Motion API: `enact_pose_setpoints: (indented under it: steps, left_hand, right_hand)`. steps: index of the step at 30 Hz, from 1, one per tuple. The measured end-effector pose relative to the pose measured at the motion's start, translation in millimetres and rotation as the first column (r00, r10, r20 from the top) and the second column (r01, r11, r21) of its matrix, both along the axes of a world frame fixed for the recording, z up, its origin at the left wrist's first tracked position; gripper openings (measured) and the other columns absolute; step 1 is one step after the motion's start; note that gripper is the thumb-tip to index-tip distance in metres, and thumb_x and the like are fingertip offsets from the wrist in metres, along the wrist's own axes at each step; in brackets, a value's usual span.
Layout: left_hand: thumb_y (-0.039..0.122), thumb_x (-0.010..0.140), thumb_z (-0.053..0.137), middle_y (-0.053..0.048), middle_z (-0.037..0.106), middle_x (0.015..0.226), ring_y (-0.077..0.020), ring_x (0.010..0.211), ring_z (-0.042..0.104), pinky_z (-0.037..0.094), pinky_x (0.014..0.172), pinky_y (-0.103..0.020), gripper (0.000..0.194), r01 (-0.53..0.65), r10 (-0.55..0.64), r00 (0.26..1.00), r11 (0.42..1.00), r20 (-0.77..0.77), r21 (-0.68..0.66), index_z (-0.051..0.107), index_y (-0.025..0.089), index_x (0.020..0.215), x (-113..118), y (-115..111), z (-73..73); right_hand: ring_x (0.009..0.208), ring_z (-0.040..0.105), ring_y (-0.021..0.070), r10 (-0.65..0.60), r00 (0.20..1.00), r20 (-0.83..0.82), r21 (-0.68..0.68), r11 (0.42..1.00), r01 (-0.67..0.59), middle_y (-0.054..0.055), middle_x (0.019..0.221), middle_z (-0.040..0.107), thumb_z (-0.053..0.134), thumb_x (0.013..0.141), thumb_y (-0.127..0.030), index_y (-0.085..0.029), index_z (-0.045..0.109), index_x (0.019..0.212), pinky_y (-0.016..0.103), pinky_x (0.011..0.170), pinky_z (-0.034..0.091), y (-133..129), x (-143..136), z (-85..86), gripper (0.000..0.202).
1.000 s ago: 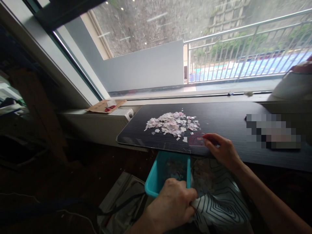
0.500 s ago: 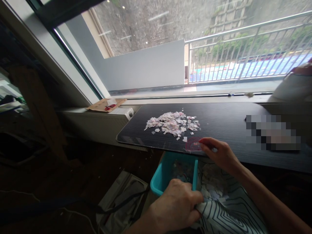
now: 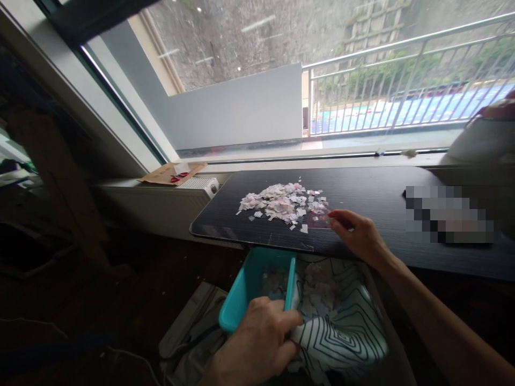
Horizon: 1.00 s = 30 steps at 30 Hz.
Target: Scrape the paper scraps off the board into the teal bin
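Note:
On the dark tabletop (image 3: 374,195) lies a loose pile of small white and pinkish paper scraps (image 3: 279,201). My right hand (image 3: 358,233) pinches a pink see-through protractor (image 3: 319,220) by its right end, flat on the table at the pile's right edge. Below the table edge, my left hand (image 3: 259,335) is closed on a pale cloth (image 3: 348,338) with black line patterns, beside the wall of a turquoise bin (image 3: 237,300). More paper scraps (image 3: 322,289) lie in the cloth's hollow, and some show dimly inside the bin.
Red-handled scissors (image 3: 179,176) rest on brown cardboard (image 3: 155,175) on the left ledge, by a white radiator (image 3: 161,201). A blurred-out object (image 3: 450,214) lies at the table's right. White cables cross the dark floor at lower left.
My right hand has moved the protractor away from the table's front edge, up against the scraps. My left hand, the cloth and the bin have shifted left.

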<state>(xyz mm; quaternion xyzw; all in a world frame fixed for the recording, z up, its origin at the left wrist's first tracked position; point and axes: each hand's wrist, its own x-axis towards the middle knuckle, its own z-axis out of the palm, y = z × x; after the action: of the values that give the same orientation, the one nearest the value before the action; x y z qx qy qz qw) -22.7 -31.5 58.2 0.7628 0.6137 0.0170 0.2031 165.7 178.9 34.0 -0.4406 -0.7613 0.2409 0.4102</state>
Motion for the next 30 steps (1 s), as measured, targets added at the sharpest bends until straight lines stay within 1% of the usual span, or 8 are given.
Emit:
enact_pose_setpoints:
  steps: [4, 8, 12, 14, 19, 22, 27, 30]
  left_hand:
    - [0.016, 0.075, 0.054, 0.004, 0.054, 0.072, -0.0143, 0.073, 0.051, 0.032, 0.071, -0.027, 0.005, -0.077, 0.077, 0.995, 0.997, 0.056, -0.006, 0.054, 0.021, 0.073, -7, -8, -7.3]
    - [0.017, 0.074, 0.052, 0.003, 0.054, 0.071, -0.0146, 0.071, 0.051, 0.031, 0.068, -0.028, 0.004, -0.089, 0.088, 0.994, 0.996, 0.069, 0.012, 0.053, 0.021, 0.073, -6, -7, -13.4]
    - [0.016, 0.073, 0.051, 0.003, 0.053, 0.070, -0.0145, 0.070, 0.050, 0.031, 0.068, -0.027, 0.005, -0.095, 0.094, 0.992, 0.995, 0.082, 0.009, 0.053, 0.020, 0.072, -4, -5, -13.5]
    - [0.016, 0.073, 0.050, 0.003, 0.053, 0.070, -0.0142, 0.070, 0.050, 0.031, 0.069, -0.027, 0.005, -0.102, 0.101, 0.991, 0.995, 0.089, 0.008, 0.052, 0.020, 0.071, -5, -6, -12.7]
    - [0.016, 0.072, 0.051, 0.003, 0.053, 0.070, -0.0148, 0.070, 0.050, 0.030, 0.067, -0.027, 0.004, -0.103, 0.102, 0.991, 0.995, 0.082, 0.007, 0.052, 0.021, 0.072, -6, -4, -12.8]
    - [0.016, 0.072, 0.050, 0.003, 0.053, 0.069, -0.0147, 0.069, 0.049, 0.029, 0.066, -0.028, 0.004, -0.085, 0.084, 0.994, 0.996, 0.072, 0.016, 0.052, 0.021, 0.072, -5, -2, -15.2]
    - [0.016, 0.071, 0.050, 0.003, 0.053, 0.070, -0.0145, 0.070, 0.049, 0.029, 0.066, -0.027, 0.004, -0.104, 0.103, 0.992, 0.994, 0.072, 0.017, 0.051, 0.020, 0.071, -5, -4, -18.7]
    - [0.016, 0.071, 0.051, 0.003, 0.053, 0.070, -0.0143, 0.070, 0.049, 0.029, 0.067, -0.027, 0.004, -0.111, 0.110, 0.991, 0.994, 0.079, 0.008, 0.051, 0.021, 0.071, -6, -6, -18.7]
  right_hand:
    - [0.064, 0.062, 0.0165, -0.004, 0.999, 0.051, -0.038, 0.999, 0.006, 0.002, 0.074, 0.071, 0.057, 0.077, -0.035, -0.021, 0.070, 0.091, 0.029, 0.063, 0.049, -4, 4, 1.8, 0.024]
    - [0.068, 0.063, 0.0174, -0.059, 0.997, 0.043, -0.036, 0.998, 0.061, 0.003, 0.078, 0.071, 0.057, 0.076, -0.034, -0.021, 0.070, 0.092, 0.030, 0.065, 0.049, -2, 8, 5.1, 0.025]
    - [0.065, 0.062, 0.0166, -0.008, 0.999, 0.054, -0.009, 1.000, 0.008, 0.003, 0.074, 0.070, 0.055, 0.078, -0.036, -0.019, 0.070, 0.096, 0.029, 0.063, 0.048, 2, -3, 6.7, 0.028]
    - [0.066, 0.063, 0.0168, -0.008, 0.997, 0.081, -0.007, 1.000, 0.008, 0.003, 0.074, 0.071, 0.055, 0.078, -0.035, -0.019, 0.070, 0.096, 0.028, 0.063, 0.047, 1, -5, 8.2, 0.028]
    - [0.067, 0.064, 0.0192, -0.180, 0.958, 0.224, 0.070, 0.983, 0.168, 0.002, 0.072, 0.071, 0.056, 0.075, -0.034, -0.023, 0.070, 0.091, 0.029, 0.062, 0.044, -3, 15, 17.7, 0.024]
    - [0.067, 0.064, 0.0194, -0.232, 0.946, 0.224, 0.122, 0.970, 0.209, 0.002, 0.071, 0.070, 0.055, 0.077, -0.036, -0.023, 0.071, 0.093, 0.029, 0.061, 0.043, 0, 19, 21.3, 0.026]
    - [0.064, 0.063, 0.0174, -0.164, 0.963, 0.214, 0.102, 0.984, 0.145, 0.002, 0.069, 0.069, 0.051, 0.081, -0.037, -0.021, 0.071, 0.096, 0.028, 0.060, 0.042, 10, 5, 17.7, 0.029]
    - [0.068, 0.064, 0.0183, -0.184, 0.956, 0.227, 0.079, 0.982, 0.170, 0.002, 0.072, 0.070, 0.053, 0.078, -0.036, -0.022, 0.070, 0.095, 0.028, 0.063, 0.044, 9, 11, 16.6, 0.028]
